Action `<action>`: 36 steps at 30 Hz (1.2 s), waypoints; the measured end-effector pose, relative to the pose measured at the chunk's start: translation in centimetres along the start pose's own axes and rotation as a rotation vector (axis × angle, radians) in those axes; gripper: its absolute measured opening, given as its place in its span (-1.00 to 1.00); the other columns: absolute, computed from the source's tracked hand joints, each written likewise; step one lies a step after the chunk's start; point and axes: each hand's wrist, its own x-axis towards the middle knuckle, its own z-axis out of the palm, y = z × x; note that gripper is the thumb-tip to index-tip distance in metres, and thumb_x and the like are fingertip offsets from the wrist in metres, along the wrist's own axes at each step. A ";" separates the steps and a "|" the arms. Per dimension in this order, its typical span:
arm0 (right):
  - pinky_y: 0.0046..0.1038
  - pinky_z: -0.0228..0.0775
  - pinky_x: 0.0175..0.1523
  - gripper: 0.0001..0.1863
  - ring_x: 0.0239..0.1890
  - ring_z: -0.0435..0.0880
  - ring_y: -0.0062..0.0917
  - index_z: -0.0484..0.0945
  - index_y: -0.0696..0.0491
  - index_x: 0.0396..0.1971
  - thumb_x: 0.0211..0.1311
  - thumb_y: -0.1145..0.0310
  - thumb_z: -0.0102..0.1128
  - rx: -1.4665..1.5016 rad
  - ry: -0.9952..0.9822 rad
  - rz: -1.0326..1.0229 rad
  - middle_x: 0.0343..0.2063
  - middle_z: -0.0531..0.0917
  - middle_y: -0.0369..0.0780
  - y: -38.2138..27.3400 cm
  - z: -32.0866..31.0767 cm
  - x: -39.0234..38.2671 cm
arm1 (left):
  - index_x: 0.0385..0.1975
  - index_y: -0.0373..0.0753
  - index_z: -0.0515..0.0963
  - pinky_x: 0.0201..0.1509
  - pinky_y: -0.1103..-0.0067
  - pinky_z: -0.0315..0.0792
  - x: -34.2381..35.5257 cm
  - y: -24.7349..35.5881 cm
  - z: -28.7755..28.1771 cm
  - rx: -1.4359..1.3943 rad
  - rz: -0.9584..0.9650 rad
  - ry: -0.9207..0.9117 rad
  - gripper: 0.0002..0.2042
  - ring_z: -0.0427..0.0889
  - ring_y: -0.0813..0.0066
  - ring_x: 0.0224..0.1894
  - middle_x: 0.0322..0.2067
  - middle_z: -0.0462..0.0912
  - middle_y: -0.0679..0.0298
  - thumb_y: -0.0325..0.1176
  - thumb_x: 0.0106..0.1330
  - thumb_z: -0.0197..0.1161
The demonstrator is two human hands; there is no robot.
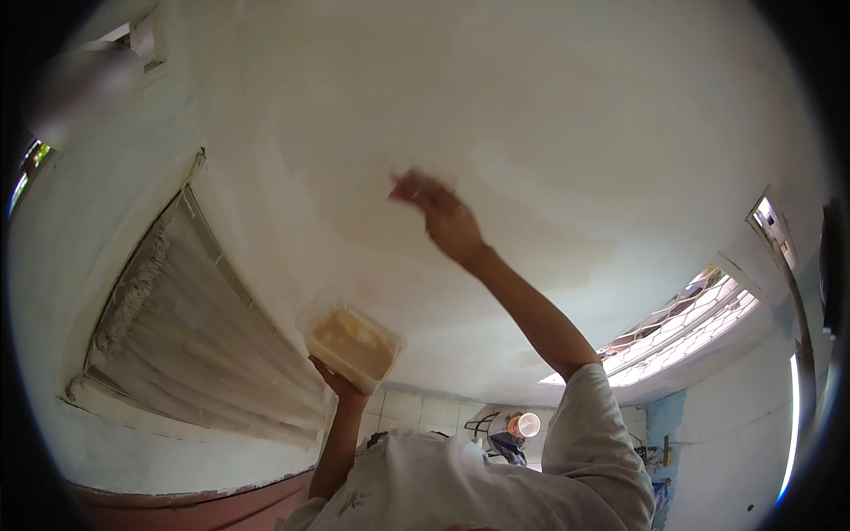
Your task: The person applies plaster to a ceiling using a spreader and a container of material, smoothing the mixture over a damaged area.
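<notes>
My left hand (341,379) supports a translucent plastic tub (382,361) from below, its fingers wrapped under one side. Inside the tub is a beige, wet-looking material (350,341). My right arm reaches up, and my right hand (450,221) is at a broad pale plastered surface (531,133). Motion smears its fingers, which look closed round a small reddish thing (405,188) whose kind I cannot make out. Damp-looking, darker patches show on the plaster around this hand.
A curtained opening (212,327) lies to the left. On the right are a bright window with a wire grille (682,327) and a thin pole (801,327). Low in view, an orange-and-white cup-like container (527,425) stands near white tiles (434,412).
</notes>
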 end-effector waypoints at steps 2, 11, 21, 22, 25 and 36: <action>-0.14 0.20 0.50 -0.43 0.39 0.39 -0.26 0.47 0.03 0.27 0.26 0.72 -0.03 -0.026 0.467 0.041 0.30 0.50 -0.24 1.6 -6.2 3.3 | 0.47 0.06 0.15 0.41 0.25 0.33 0.0 -0.1 0.9 0.011 -0.009 0.014 -0.14 0.31 0.28 0.38 0.39 0.26 0.32 0.54 0.32 -0.20; -0.08 0.13 0.51 -0.42 0.39 0.34 -0.08 0.24 0.16 0.40 0.40 0.38 -0.02 -0.825 0.237 0.026 0.32 0.39 0.02 6.3 -2.9 8.0 | 0.46 0.04 0.15 0.42 0.31 0.32 1.8 -1.8 1.4 -0.032 0.002 -0.061 -0.17 0.30 0.32 0.38 0.37 0.28 0.34 0.50 0.37 -0.22; -0.26 0.22 0.50 -0.41 0.44 0.33 -0.35 0.46 -0.07 0.27 0.25 0.68 -0.03 0.015 0.011 -0.033 0.33 0.45 -0.28 0.5 -0.7 0.9 | 0.44 0.03 0.19 0.41 0.30 0.32 2.7 -1.6 0.8 -0.062 -0.045 -0.086 -0.18 0.32 0.32 0.36 0.35 0.30 0.34 0.49 0.37 -0.19; -0.26 0.25 0.48 -0.35 0.42 0.35 -0.38 0.56 -0.10 0.18 0.11 0.77 -0.04 0.084 0.194 0.028 0.30 0.50 -0.31 0.9 -3.9 2.6 | 0.44 0.03 0.19 0.40 0.29 0.32 2.6 -1.0 0.5 -0.055 -0.046 -0.071 -0.18 0.32 0.32 0.36 0.35 0.30 0.34 0.50 0.36 -0.18; -0.11 0.28 0.43 -0.38 0.31 0.45 -0.08 0.47 0.01 0.27 0.15 0.71 0.03 -0.079 0.586 0.203 0.25 0.50 -0.04 2.9 -9.9 6.5 | 0.44 0.03 0.19 0.39 0.28 0.34 3.0 -0.5 -1.0 -0.031 -0.007 -0.056 -0.17 0.33 0.31 0.35 0.35 0.31 0.34 0.51 0.34 -0.16; -0.17 0.17 0.53 -0.33 0.48 0.23 -0.21 0.21 -0.05 0.46 0.33 0.46 0.04 -0.201 -0.132 -0.016 0.42 0.28 -0.10 0.0 9.4 -5.0 | 0.46 0.02 0.15 0.40 0.28 0.33 4.3 -2.2 -0.9 0.043 -0.028 -0.008 -0.15 0.32 0.29 0.36 0.37 0.27 0.31 0.51 0.35 -0.19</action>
